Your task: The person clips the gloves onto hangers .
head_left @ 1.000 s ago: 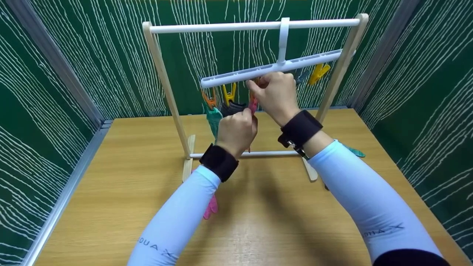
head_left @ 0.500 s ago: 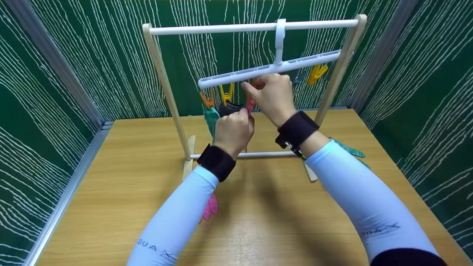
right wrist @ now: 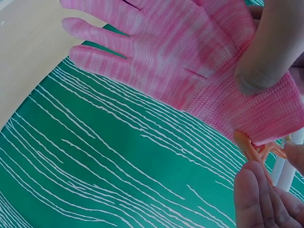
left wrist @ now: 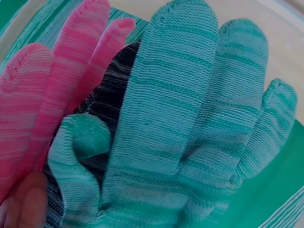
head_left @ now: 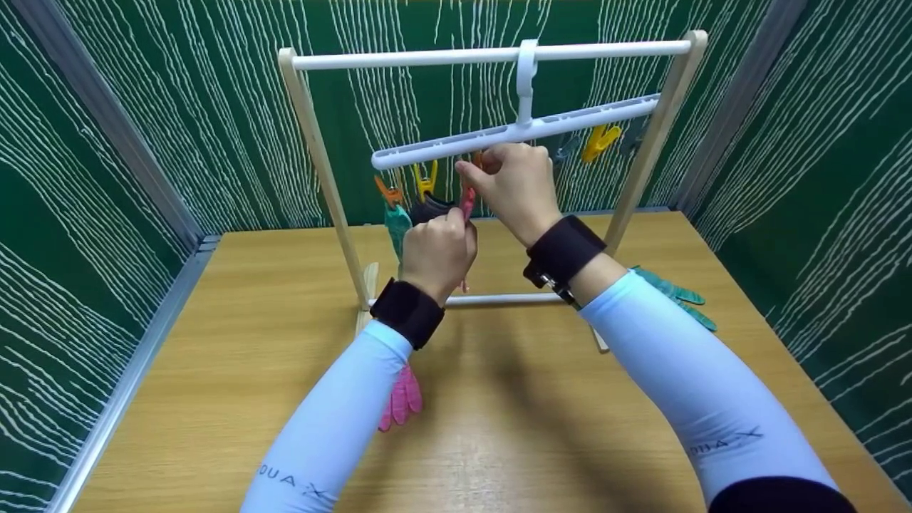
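My left hand [head_left: 436,253] pinches the cuff of a pink knit glove [right wrist: 166,57], thumb on its near face in the right wrist view. My right hand [head_left: 520,189], just under the white hanger [head_left: 456,146], pinches an orange clothespin [right wrist: 249,147] at the edge of that cuff. Left of the hands, a teal glove [head_left: 397,228] hangs from another orange clothespin [head_left: 390,194]. A dark striped glove [head_left: 429,208] hangs beside it from a yellow clothespin [head_left: 425,182]. The left wrist view shows the teal glove [left wrist: 156,109] close up, overlapping the dark one.
The hanger hooks over the white rail [head_left: 399,58] of a wooden rack and tilts. To the right hang a yellow clothespin [head_left: 600,142] and grey ones [head_left: 565,151]. On the table [head_left: 235,356] lie a pink glove [head_left: 402,399] and something teal and glove-like [head_left: 673,288], partly under my arms.
The hanger has slid left along the rail, with its clothespins and hanging gloves. Both hands have shifted slightly left with it, keeping their grips on the pink glove and orange clothespin.
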A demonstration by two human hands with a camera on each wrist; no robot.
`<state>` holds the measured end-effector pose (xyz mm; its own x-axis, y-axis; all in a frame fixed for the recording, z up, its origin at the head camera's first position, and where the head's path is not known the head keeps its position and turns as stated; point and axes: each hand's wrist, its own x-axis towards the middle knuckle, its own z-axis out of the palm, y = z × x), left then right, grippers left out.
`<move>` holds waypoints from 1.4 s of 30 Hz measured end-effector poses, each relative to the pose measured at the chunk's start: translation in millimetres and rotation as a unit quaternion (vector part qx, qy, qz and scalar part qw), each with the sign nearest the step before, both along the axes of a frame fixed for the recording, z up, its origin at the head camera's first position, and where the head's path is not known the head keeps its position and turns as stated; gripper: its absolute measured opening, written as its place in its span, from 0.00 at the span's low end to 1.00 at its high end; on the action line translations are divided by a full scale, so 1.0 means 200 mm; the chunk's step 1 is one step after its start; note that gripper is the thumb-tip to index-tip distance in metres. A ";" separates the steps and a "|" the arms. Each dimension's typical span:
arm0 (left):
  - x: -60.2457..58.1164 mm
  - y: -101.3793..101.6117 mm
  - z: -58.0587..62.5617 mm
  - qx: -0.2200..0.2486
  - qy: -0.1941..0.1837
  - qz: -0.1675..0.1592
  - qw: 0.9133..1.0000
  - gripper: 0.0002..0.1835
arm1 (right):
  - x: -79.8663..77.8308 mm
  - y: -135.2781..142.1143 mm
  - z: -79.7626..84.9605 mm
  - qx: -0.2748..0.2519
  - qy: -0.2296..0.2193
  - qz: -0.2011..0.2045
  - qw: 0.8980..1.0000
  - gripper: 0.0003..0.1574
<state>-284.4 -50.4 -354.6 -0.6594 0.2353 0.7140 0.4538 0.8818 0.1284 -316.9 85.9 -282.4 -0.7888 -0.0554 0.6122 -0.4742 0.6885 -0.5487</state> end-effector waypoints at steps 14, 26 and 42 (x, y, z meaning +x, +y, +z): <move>-0.02 -0.05 0.01 0.010 -0.004 0.016 1.000 0.11 | 0.01 0.05 -0.01 0.012 0.000 0.002 1.000 0.20; -0.04 -0.13 0.03 0.020 -0.008 0.019 1.000 0.10 | 0.05 0.23 -0.07 0.035 -0.009 -0.012 0.999 0.16; -0.06 -0.21 0.03 0.040 0.011 0.022 0.999 0.12 | 0.11 0.52 -0.21 0.048 -0.004 -0.046 0.998 0.11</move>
<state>-295.4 -91.7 -348.2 -0.6515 0.1478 0.7441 0.4183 0.8883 0.1898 -294.3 190.7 -323.4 -0.7985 -0.0406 0.6006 -0.4021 0.7786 -0.4818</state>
